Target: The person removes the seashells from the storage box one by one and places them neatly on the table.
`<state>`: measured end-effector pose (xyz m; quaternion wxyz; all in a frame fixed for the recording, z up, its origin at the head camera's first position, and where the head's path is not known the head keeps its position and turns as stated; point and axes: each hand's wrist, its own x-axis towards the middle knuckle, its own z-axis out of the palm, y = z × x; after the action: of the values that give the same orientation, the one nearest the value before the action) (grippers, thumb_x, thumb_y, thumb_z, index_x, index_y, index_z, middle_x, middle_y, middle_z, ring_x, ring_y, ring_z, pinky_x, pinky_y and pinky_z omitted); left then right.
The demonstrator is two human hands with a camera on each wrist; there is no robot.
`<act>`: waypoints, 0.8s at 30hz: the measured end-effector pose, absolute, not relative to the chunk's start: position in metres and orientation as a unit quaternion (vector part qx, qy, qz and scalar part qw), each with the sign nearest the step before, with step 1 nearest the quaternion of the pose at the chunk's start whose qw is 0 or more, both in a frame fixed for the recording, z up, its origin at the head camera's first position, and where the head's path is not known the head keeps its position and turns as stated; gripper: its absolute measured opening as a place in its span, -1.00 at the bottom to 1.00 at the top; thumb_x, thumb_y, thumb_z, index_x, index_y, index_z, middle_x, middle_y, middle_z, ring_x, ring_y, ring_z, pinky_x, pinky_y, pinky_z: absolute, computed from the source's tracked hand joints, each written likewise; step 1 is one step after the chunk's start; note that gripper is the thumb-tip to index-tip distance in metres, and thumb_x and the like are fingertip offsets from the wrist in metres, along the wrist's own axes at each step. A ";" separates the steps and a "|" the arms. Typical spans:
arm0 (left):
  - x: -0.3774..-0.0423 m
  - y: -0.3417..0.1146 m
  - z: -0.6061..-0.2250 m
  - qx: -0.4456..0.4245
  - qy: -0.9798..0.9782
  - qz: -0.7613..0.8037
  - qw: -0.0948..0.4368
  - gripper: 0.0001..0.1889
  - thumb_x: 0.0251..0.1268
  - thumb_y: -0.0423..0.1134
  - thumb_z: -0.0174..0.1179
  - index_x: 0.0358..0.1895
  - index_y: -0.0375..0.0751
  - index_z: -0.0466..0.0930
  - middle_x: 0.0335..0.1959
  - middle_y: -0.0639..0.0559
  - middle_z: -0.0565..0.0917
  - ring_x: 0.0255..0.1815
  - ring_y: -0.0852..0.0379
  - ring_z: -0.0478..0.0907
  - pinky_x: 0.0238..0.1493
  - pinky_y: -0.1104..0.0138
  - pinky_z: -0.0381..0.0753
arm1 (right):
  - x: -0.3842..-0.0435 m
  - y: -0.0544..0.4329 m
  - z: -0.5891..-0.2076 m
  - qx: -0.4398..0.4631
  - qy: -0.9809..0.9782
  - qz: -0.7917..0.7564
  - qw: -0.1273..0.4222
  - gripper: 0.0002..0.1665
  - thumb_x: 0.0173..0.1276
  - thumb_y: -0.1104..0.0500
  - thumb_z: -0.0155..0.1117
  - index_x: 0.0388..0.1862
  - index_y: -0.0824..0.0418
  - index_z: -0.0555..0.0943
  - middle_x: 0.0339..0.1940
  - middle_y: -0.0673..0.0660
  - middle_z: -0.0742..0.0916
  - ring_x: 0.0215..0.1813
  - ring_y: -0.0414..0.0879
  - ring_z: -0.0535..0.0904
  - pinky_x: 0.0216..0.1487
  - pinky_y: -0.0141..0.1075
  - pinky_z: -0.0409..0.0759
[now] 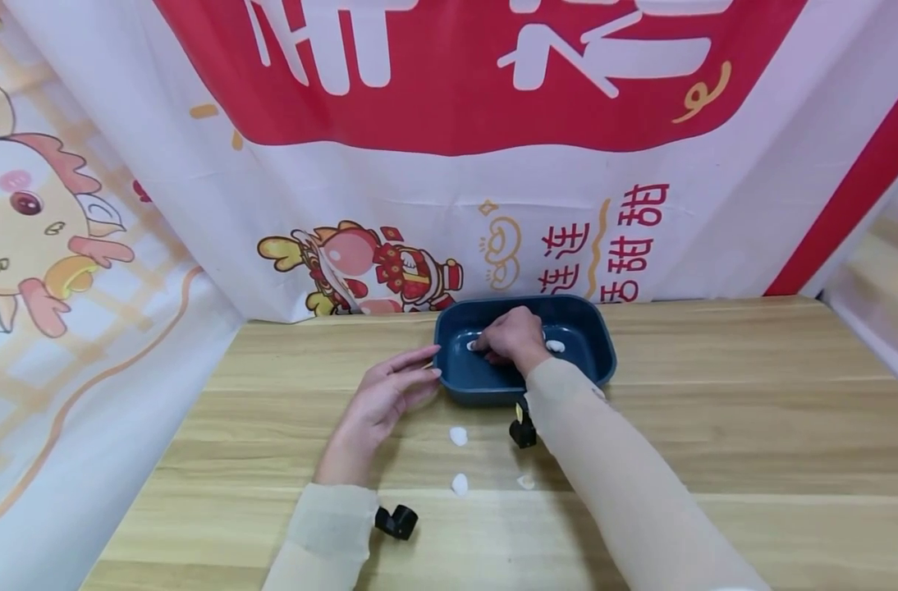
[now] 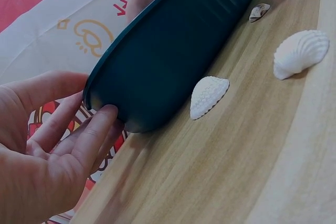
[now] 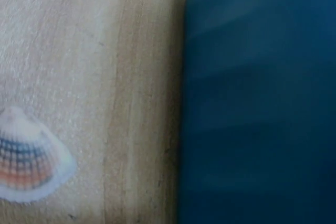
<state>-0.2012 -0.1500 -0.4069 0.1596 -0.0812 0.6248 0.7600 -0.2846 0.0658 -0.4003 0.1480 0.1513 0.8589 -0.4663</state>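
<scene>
A dark blue rectangular basin [image 1: 456, 386] stands at the back of the wooden table. My left hand [image 1: 386, 394] is at its left end, extended fingers touching the rim and outer wall. My right hand [image 1: 514, 335] reaches down inside, its fingertips pinching a small white seashell [image 1: 471, 345] near the basin's left side. Another white shell [image 1: 556, 346] lies inside to the right. On the table in front are a ridged white shell [image 2: 209, 97] and a second white shell [image 2: 300, 54]. A shell banded dark and orange [image 3: 26, 158] shows in the right wrist view.
A printed cloth [image 1: 419, 197] hangs right behind the basin, and another cloth [image 1: 65, 328] borders the table on the left. A pale shell [image 1: 525, 482] lies below the right forearm. Black camera mounts [image 1: 397, 522] stick out at both wrists.
</scene>
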 end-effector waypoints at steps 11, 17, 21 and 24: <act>-0.201 -0.151 -0.406 -0.088 0.619 0.763 0.163 -0.47 0.43 -0.49 0.33 0.43 -0.13 0.63 0.54 -0.07 0.57 0.44 -0.12 0.65 0.27 0.28 0.79 | -0.283 0.066 -0.399 0.152 0.858 -0.462 0.166 -0.76 0.36 0.05 0.62 -0.40 0.18 0.82 -0.46 0.09 0.84 -0.36 -0.05 0.77 -0.19 -0.27 0.71; -0.201 -0.151 -0.406 -0.085 0.619 0.763 0.165 -0.47 0.45 -0.49 0.32 0.44 -0.13 0.62 0.55 -0.07 0.56 0.44 -0.11 0.64 0.28 0.28 0.78 | -0.283 0.066 -0.398 0.151 0.861 -0.455 0.171 -0.74 0.35 0.03 0.63 -0.40 0.17 0.81 -0.46 0.09 0.83 -0.33 -0.02 0.75 -0.10 -0.21 0.68; -0.201 -0.152 -0.406 -0.084 0.617 0.764 0.167 -0.47 0.45 -0.48 0.32 0.45 -0.14 0.61 0.55 -0.08 0.56 0.44 -0.10 0.65 0.29 0.28 0.78 | -0.282 0.066 -0.397 0.135 0.869 -0.446 0.167 -0.74 0.36 0.03 0.62 -0.41 0.17 0.82 -0.48 0.08 0.82 -0.35 -0.04 0.75 -0.11 -0.23 0.67; -0.201 -0.151 -0.406 -0.084 0.617 0.764 0.168 -0.47 0.46 -0.47 0.32 0.44 -0.14 0.62 0.55 -0.08 0.56 0.43 -0.10 0.66 0.29 0.27 0.78 | -0.279 0.067 -0.395 0.117 0.879 -0.435 0.156 -0.74 0.36 0.02 0.62 -0.41 0.17 0.82 -0.50 0.07 0.81 -0.36 -0.05 0.75 -0.16 -0.27 0.69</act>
<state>-0.2007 -0.1514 -0.4065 0.1677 -0.0843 0.6168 0.7644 -0.2792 0.0668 -0.3949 0.1559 0.1173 0.8793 -0.4346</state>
